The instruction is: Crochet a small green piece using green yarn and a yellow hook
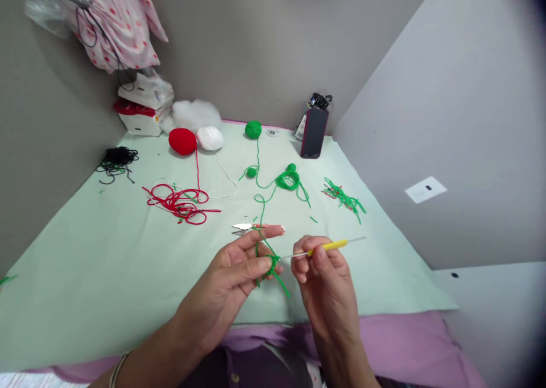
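Between its thumb and fingers my left hand [236,268] pinches a small piece of green crochet work [273,264], with a short tail hanging below. Green yarn [262,209] runs from it over my raised index finger and back along the table. My right hand [324,280] grips a crochet hook [335,246] by its yellow handle. The hook's thin metal tip points left and reaches the edge of the green piece; whether it sits inside a loop is too small to tell. Just behind my left fingers lie thread snips [243,227], partly hidden.
Red [182,141], white [210,138] and green yarn balls [253,129] stand at the back. Loose red yarn [179,203] lies left, a green coil [288,179] mid-table, green scraps [344,199] right. A phone [314,133] leans at back right; black yarn [119,157] is far left.
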Action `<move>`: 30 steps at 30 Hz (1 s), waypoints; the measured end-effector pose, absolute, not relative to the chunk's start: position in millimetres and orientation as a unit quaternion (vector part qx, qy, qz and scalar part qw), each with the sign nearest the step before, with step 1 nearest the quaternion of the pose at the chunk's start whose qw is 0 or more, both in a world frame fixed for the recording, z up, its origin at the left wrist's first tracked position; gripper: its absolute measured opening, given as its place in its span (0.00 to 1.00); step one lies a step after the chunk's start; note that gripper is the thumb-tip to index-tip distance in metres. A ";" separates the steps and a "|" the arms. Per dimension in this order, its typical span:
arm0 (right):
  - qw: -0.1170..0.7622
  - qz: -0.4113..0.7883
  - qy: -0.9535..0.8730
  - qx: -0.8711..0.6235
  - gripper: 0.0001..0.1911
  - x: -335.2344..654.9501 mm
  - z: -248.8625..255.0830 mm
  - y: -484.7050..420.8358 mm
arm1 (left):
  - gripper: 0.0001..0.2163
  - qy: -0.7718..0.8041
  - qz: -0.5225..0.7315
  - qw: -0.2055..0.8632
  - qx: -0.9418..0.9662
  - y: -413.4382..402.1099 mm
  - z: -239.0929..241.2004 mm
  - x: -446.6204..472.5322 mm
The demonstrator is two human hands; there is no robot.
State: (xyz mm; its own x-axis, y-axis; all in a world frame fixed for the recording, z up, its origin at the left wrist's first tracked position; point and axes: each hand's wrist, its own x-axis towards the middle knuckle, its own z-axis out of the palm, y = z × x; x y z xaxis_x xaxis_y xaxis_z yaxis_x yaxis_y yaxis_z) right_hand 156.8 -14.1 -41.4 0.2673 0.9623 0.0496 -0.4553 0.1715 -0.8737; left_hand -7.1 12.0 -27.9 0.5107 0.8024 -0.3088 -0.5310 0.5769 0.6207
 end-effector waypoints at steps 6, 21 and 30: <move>0.683 0.403 -0.471 -0.387 0.06 150.3 -50.8 -14.8 | 0.19 0.347 0.439 0.762 0.325 5.9 -32.1 -1.6; 0.688 0.446 -0.432 -0.375 0.11 157.6 -41.8 -11.3 | 0.14 0.370 0.449 0.730 0.359 9.5 -26.2 -7.0; 0.632 0.282 -0.602 -0.398 0.12 166.7 -42.7 -27.8 | 0.10 0.389 0.458 0.695 0.395 9.4 -27.8 -7.6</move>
State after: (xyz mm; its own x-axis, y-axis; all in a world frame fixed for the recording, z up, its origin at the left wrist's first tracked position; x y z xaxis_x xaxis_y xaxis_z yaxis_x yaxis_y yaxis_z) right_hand 166.7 -27.8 -42.7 0.1160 0.8362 0.5361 0.1226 0.5236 -0.8431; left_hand -7.6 9.4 -27.8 0.2776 0.9438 -0.1795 -0.3286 0.2689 0.9054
